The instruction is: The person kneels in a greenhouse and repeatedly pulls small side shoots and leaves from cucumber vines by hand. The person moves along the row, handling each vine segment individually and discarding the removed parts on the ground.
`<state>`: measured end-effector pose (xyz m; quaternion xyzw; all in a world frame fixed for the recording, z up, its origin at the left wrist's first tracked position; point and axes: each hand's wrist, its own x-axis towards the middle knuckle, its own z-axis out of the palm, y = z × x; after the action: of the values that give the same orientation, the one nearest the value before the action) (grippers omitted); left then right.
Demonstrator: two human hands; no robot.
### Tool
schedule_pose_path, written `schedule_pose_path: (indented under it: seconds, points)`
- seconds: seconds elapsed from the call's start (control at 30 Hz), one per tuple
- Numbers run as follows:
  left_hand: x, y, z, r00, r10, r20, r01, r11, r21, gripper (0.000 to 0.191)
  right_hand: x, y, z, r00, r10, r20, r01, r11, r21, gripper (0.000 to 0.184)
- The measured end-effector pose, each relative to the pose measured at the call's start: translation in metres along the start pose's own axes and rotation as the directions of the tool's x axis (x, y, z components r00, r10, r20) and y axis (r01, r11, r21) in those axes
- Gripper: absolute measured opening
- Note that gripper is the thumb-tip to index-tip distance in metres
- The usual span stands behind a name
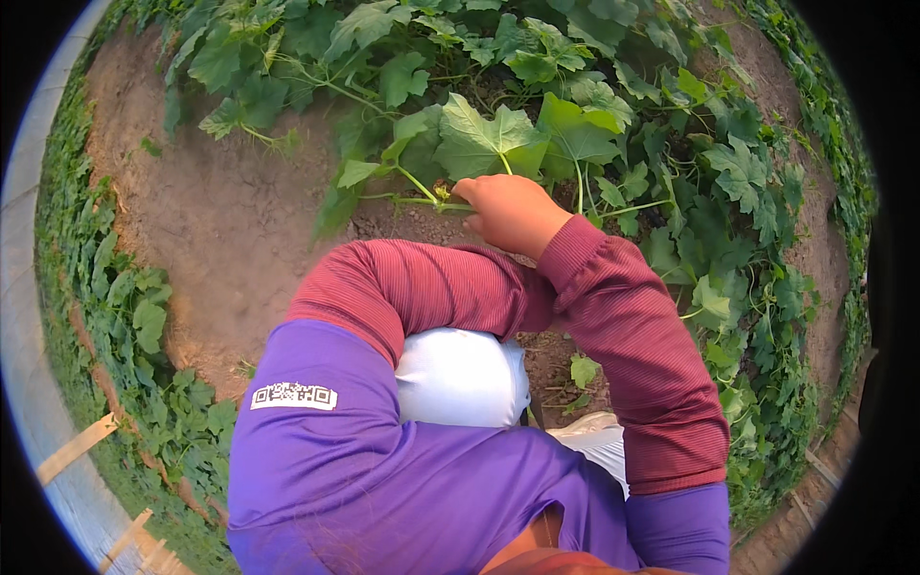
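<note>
My right hand (514, 215) is at the edge of a leafy vine bed, its fingers bent around a green vine stem (417, 200). Beside the fingertips on that stem sits a small yellowish-brown bud or withered flower (440, 190). A broad, pale green lobed leaf (485, 136) rises just beyond the knuckles on its own stalk. My left hand is out of view; the left forearm in its dark red ribbed sleeve (445, 287) crosses in front of me and ends behind the right cuff.
Dense vine foliage (532, 50) spreads ahead and along the right. Dry brown soil (215, 215) lies to the left, with another vine row (108, 287) beyond it. Pale sheeting (29, 251) curves along the far left. My knee in white trousers (460, 377) is below the forearms.
</note>
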<state>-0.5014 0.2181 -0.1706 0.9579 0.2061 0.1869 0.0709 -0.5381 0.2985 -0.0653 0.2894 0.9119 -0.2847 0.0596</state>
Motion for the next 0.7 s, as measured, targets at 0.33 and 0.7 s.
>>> schedule_pose_path:
  seconds: [0.33,0.7]
  points:
    - [-0.013,-0.025,-0.139,0.993,-0.113,0.030,0.096,0.640,-0.762,0.045,-0.203,0.004,-0.134,0.797,0.355,-0.489,0.151,0.666,0.730,0.016]
    - [0.109,0.016,-0.276,0.967,-0.256,0.001,-0.062,-0.240,-0.969,0.043,-0.325,-0.014,-0.046,0.200,0.661,-0.723,0.102,0.720,0.686,0.026]
